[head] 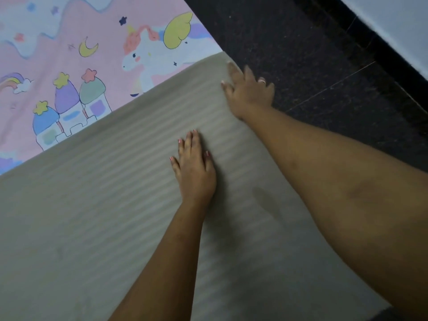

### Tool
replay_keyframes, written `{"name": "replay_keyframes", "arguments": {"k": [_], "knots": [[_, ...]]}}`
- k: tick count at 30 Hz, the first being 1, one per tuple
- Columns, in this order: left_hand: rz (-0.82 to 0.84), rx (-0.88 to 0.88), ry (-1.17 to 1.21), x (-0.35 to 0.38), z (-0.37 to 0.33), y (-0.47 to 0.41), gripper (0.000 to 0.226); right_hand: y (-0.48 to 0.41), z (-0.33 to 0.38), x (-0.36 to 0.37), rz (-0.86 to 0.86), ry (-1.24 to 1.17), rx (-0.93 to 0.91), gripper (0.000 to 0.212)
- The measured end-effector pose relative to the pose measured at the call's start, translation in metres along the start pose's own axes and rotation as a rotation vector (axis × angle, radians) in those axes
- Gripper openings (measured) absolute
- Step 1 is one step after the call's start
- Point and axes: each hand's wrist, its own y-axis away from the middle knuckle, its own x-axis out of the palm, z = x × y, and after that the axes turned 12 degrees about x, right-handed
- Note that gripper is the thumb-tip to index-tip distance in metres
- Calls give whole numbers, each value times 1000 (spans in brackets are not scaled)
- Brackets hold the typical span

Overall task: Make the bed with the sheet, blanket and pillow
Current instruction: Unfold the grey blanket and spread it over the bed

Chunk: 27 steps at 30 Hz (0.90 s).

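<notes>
A grey-beige ribbed blanket covered the near and middle part of the bed, lying smooth and flat. Beyond its straight upper edge, which ran on a slant from lower left to upper right, a pink printed sheet showed. The print carried one unicorn, one crescent moon, one rainbow and a castle with three domed towers. Right of the bed lay a dark speckled floor with a thin tile seam, open along the whole of the blanket's right edge. A pale wall closed off the top right corner above a black strip at its foot. Two bare hands were in view, both on the blanket. The left hand rested palm down in the middle of the blanket, fingers straight and close together, pressing flat and pinching nothing. The right hand lay at the blanket's far right corner, blurred, its fingers spread apart, the outer ones reaching past the edge over the floor. The two hands were near each other but apart.
</notes>
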Motion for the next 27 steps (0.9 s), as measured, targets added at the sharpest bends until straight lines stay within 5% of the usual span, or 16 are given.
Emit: {"name": "replay_keyframes", "arguments": {"k": [6,21,27], "knots": [[-8,3,98,17,-28,19,62,105,-32,27,-238,96,-187,60],[375,539,-227,76,-117,120,60,249,-213,4,-5,-143,453,45],[496,602,-262,74,-129,140,66,288,-240,14,-115,-255,403,46]]}}
